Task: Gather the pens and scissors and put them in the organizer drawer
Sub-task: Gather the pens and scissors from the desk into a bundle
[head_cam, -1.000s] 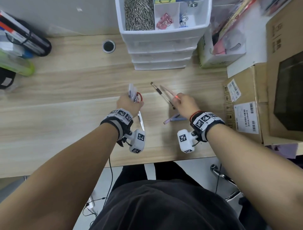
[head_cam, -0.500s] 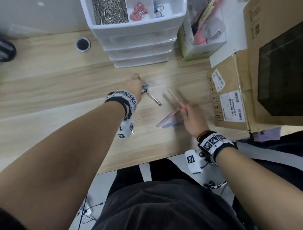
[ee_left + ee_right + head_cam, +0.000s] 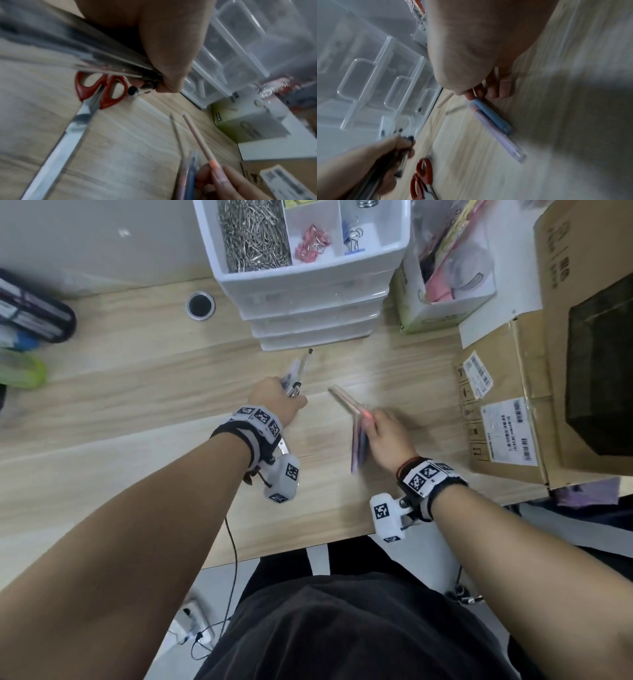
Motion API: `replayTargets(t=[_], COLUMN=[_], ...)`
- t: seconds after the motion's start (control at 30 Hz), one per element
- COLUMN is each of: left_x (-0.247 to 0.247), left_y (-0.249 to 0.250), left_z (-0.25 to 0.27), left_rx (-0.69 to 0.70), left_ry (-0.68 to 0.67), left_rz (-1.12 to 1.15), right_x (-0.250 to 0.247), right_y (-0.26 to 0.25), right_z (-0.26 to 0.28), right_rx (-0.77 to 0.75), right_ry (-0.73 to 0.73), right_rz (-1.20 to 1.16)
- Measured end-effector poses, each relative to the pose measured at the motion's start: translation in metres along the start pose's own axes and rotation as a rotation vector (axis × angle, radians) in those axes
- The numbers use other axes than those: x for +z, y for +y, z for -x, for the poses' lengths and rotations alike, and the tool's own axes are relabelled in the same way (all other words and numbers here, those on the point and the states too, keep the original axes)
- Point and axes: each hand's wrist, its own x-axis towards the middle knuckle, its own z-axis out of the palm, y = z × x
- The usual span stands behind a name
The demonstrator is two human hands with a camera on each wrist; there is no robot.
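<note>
The left hand [image 3: 274,402] is clenched round a bundle of clear-barrelled pens [image 3: 298,373] whose ends stick out toward 12 o'clock, just short of the organizer. The red-handled scissors [image 3: 96,94] lie flat on the counter [image 3: 120,412] directly under that hand, blades running back toward the wrist; whether the hand touches them cannot be told. At 3 o'clock from it, the right hand [image 3: 385,436] grasps several coloured pens: a peach pen [image 3: 344,400] pointing toward 10 o'clock, and a blue pen [image 3: 491,116] and a lilac pen [image 3: 500,136] lying side by side on the wood, their near ends at the fingertips [image 3: 488,90]. The white organizer drawer unit [image 3: 308,289] stands at 12 o'clock, its drawers appearing closed, the open top tray holding paper clips [image 3: 251,234] and binder clips [image 3: 311,242]. At 3 o'clock sit cardboard boxes [image 3: 507,412]; a green-and-white carton [image 3: 442,309] stands at 1 o'clock.
</note>
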Motion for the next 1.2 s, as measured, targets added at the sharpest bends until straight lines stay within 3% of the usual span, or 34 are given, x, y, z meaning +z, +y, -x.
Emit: replayTargets(t=[0.2,0.3,0.43,0.57,0.73,0.93,1.2], left_x=[-0.015,-0.016,-0.015,-0.021,-0.029,-0.053,-0.080], left_y=[-0.027,-0.035,-0.039,-0.039,-0.037,-0.020,-0.033], left_z=[0.020,0.022,0.020,0.020,0.026,0.049,0.059], left_rx=[-0.118,-0.155,-0.136,-0.100,-0.078,0.040,-0.072], left_ry=[0.001,-0.035,-0.062,-0.121,-0.351,-0.552,-0.469], left_rz=[0.180,0.210,0.257,0.353,0.698,0.858,1.076], right_x=[-0.006,-0.003,0.003,0.004,-0.006,-0.020,-0.027], right_y=[-0.006,0.002,-0.006,-0.025,-0.079,-0.149,-0.173], right_z=[-0.008,-0.001,0.009,0.008,-0.005,-0.028,-0.021], right_rx=[0.199,0.235,0.155,0.125,0.072,0.045,0.027], right_ry=[0.127,-0.011,-0.164,-0.203,-0.123,-0.193,-0.140], right_rz=[-0.083,0.126,0.274,0.278,-0.082,-0.583,-0.910])
